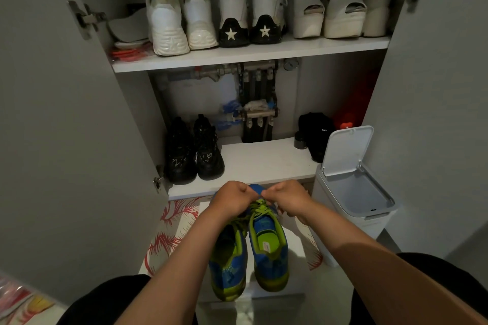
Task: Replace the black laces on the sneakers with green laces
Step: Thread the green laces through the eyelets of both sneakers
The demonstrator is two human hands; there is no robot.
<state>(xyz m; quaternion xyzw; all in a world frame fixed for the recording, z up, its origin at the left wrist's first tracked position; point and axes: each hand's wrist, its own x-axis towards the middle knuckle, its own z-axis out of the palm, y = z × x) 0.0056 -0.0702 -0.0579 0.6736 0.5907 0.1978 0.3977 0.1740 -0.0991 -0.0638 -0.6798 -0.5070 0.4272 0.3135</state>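
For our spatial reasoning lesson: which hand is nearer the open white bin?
Right. The right hand, pinching the green laces, is just left of the bin; the left hand, also on them, is farther left.

The sneakers (268, 253) lie side by side before the cabinet (79, 113), the left hand (232, 199) and right hand (289, 199) meeting over their laces (260, 205). A bin (326, 221) stands right; boots (194, 150) sit left on the lower shelf (258, 161).
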